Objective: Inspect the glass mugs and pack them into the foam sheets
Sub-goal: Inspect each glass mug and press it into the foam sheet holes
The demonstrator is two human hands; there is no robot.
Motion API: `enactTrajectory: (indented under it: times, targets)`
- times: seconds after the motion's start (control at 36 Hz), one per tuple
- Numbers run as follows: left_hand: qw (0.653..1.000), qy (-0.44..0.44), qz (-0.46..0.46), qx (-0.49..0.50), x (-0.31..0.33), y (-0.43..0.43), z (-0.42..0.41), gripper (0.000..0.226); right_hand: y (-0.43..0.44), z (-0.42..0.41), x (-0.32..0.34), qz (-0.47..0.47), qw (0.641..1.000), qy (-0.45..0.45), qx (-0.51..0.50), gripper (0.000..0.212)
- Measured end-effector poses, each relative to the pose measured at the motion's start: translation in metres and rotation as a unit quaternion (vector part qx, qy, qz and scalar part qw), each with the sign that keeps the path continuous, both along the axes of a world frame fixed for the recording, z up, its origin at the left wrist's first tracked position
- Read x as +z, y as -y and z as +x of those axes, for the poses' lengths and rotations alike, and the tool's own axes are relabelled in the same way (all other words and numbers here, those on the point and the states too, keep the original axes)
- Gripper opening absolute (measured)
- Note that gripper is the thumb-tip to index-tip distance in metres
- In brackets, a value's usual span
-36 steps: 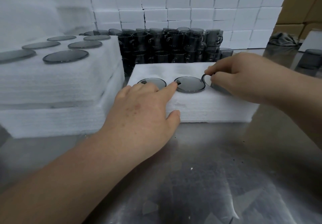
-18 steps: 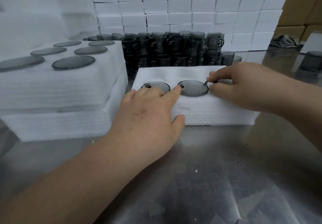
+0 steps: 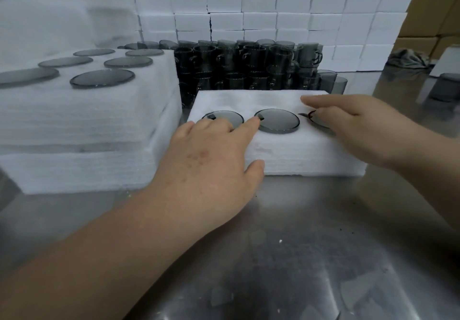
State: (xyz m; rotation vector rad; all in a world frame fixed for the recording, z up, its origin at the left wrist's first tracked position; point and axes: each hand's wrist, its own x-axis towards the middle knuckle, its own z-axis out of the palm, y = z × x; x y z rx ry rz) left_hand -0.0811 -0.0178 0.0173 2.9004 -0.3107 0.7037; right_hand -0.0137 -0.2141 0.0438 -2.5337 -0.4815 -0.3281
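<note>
Foam block [image 3: 298,155]: a white slab on the steel worktop [image 3: 298,245], with three smoked-glass mugs sunk upside down in its near row, only their round bases showing.
Left mug [image 3: 229,117]: partly covered by the left hand's knuckles.
Middle mug [image 3: 277,121]: fully in view, its base just proud of the foam.
Right mug [image 3: 319,126]: mostly hidden under the right hand.
Left hand [image 3: 206,168]: rests on the block's front left, fingers [image 3: 249,125] nearly straight and holding nothing, the forefinger tip touching the middle mug's rim, the thumb against the front face.
Right hand [image 3: 353,130]: fingers [image 3: 323,100] stretched out flat over the right mug, gripping nothing.
Foam stack [image 3: 99,120]: to the left, six mug bases in its top sheet.
Loose mugs [image 3: 249,65]: stacked behind the block, before a wall of foam blocks [image 3: 273,3].
</note>
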Motion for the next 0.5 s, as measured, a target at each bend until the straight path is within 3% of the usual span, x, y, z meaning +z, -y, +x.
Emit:
enactTrajectory:
  times: [0.06,0.11,0.28,0.39,0.5]
  targets:
    - [1.0,-0.003,0.001,-0.002,0.0,0.0,0.0,0.07,0.002,-0.002,0.0,0.097,0.995,0.023,-0.015,0.038]
    - [1.0,-0.006,-0.001,-0.002,0.001,0.0,0.0,0.07,0.005,-0.004,0.003,0.128,0.99,0.056,-0.035,0.034]
    - [1.0,-0.006,-0.003,-0.001,0.001,-0.001,-0.001,0.069,0.005,-0.013,0.01,0.093,0.989,0.089,-0.078,0.028]
    - [1.0,0.0,0.003,0.0,0.002,0.0,-0.001,0.068,0.001,-0.015,0.007,-0.02,0.995,0.067,-0.071,0.03]
    - [1.0,0.007,0.002,0.002,0.002,0.0,0.0,0.066,-0.003,-0.02,0.009,-0.007,0.992,0.107,-0.067,0.037]
